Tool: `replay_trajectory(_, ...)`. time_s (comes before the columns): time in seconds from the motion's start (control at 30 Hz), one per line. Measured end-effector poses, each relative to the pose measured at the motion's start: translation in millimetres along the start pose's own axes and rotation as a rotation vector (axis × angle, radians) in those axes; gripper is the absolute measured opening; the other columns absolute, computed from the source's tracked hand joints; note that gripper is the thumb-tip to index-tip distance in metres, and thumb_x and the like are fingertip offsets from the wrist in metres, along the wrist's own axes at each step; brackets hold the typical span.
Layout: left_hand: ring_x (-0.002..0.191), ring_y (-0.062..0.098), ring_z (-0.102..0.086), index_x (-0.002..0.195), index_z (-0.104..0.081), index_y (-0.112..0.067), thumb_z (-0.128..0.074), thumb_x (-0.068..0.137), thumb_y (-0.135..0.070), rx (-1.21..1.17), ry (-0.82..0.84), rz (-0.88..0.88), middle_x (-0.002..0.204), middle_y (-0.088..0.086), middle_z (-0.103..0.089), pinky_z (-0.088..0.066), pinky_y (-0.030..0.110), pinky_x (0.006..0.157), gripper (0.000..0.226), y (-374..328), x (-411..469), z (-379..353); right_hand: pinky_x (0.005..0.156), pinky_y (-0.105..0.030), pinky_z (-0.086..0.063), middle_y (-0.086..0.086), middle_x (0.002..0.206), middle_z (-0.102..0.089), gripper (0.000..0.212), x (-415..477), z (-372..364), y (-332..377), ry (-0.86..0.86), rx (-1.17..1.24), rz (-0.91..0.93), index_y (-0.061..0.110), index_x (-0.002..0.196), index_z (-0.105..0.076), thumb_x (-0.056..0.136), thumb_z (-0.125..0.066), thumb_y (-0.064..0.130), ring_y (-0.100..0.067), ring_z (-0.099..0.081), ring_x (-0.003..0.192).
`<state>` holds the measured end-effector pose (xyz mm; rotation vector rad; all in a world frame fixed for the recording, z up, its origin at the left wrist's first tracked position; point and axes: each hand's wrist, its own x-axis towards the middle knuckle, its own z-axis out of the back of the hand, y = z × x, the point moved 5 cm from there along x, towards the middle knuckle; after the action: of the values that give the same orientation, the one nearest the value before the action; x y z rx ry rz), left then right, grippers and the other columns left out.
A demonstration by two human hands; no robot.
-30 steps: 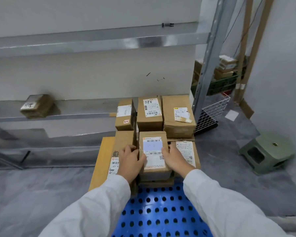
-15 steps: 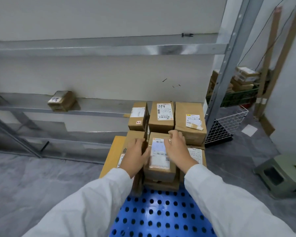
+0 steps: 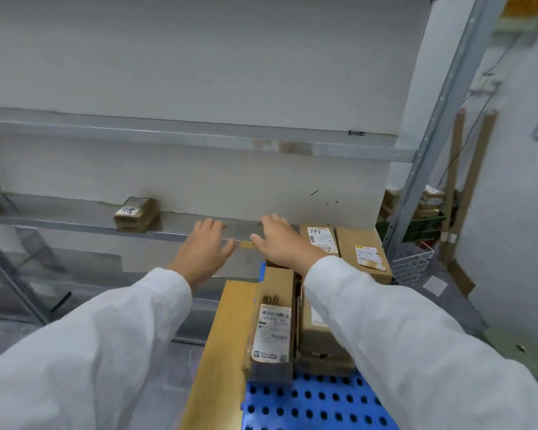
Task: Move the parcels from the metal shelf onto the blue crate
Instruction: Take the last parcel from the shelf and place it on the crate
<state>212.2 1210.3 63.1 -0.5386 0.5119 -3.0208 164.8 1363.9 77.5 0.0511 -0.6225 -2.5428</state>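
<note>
One small brown parcel (image 3: 136, 213) with a white label lies on the metal shelf (image 3: 59, 224), left of both hands. My left hand (image 3: 203, 249) and my right hand (image 3: 280, 240) hover open and empty near the shelf's front edge, fingers spread, touching no parcel. Below them several brown parcels (image 3: 274, 324) are stacked on the perforated blue crate (image 3: 308, 401). Two more labelled parcels (image 3: 362, 254) sit at the back of the stack. My right sleeve hides part of the stack.
A flat yellow-brown board (image 3: 221, 346) lies along the crate's left side. A grey shelf upright (image 3: 441, 119) rises at right. Beyond it stand a white wire basket (image 3: 412, 262), a green crate with more boxes (image 3: 423, 212) and wooden slats (image 3: 466, 187).
Both hands have let go of the labelled parcel on the stack and moved up and forward toward the shelf. The view has swung upward and left.
</note>
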Motion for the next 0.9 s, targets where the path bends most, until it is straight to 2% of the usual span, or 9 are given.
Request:
replay_trajectory(0.2,0.123,0.028,-0.041,0.133,-0.05,-0.004,-0.052,0.098,-0.032,0.105,0.009,-0.056,0.127,0.011,-0.052,-0.031,0.031,0.102,0.045,81,-41,52,0.109,-0.04,-0.033,-0.016,0.14,-0.043,0.048,9,-41,93,0.055,-0.083,-0.007,0.003,0.136,-0.043,0.099,-0.045,0.033,-0.031,-0.035,0.134)
replay_trajectory(0.3,0.121,0.027,-0.042,0.131,-0.05,-0.005,-0.051,0.098,-0.033,0.118,0.005,-0.036,0.125,0.01,-0.052,-0.034,0.033,0.099,0.043,128,-62,73,0.108,-0.04,-0.034,-0.015,0.137,-0.045,0.046,14,-70,142,0.064,-0.09,0.012,0.003,0.134,-0.044,0.099,-0.046,0.033,-0.031,-0.037,0.131)
replay_trajectory(0.53,0.124,0.027,-0.043,0.137,-0.047,-0.002,-0.05,0.098,-0.032,0.135,0.017,0.023,0.131,0.012,-0.052,-0.033,0.032,0.105,0.048,234,-110,109,0.106,-0.043,-0.037,-0.012,0.138,-0.045,0.047,29,-148,241,0.127,-0.106,0.058,0.007,0.135,-0.045,0.097,-0.046,0.034,-0.029,-0.038,0.13)
replay_trajectory(0.9,0.122,0.023,-0.042,0.135,-0.048,-0.007,-0.048,0.098,-0.032,0.124,-0.007,0.137,0.13,0.008,-0.053,-0.034,0.03,0.103,0.045,345,-112,131,0.102,-0.04,-0.036,-0.013,0.137,-0.043,0.045,98,-209,308,0.173,-0.124,0.084,0.007,0.134,-0.045,0.097,-0.044,0.032,-0.03,-0.038,0.13)
